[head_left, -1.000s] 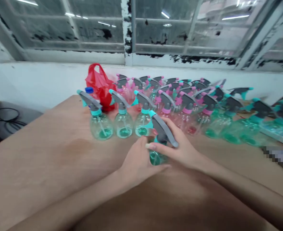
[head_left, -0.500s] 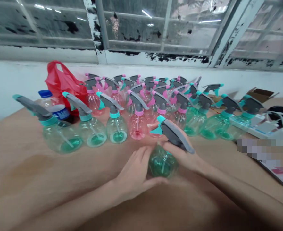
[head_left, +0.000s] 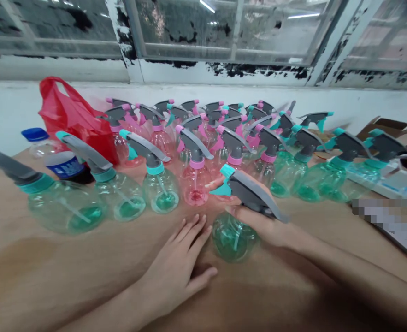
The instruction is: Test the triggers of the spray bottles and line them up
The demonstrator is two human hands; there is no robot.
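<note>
I judge this a bottle-handling step: right hand (head_left: 263, 224) clamped round the green spray bottle (head_left: 233, 240) neck, left hand (head_left: 174, 269) fingers apart beside it; next move needs steady grip.

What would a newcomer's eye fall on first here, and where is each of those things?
Probably first is the green-tinted bottle at front centre, its neck in the right hand, with the left hand open beside it. Next would come the crowd of pink and turquoise sprayers spread across the table behind it. The bright red plastic bag at the back left would likely catch the eye too.
</note>
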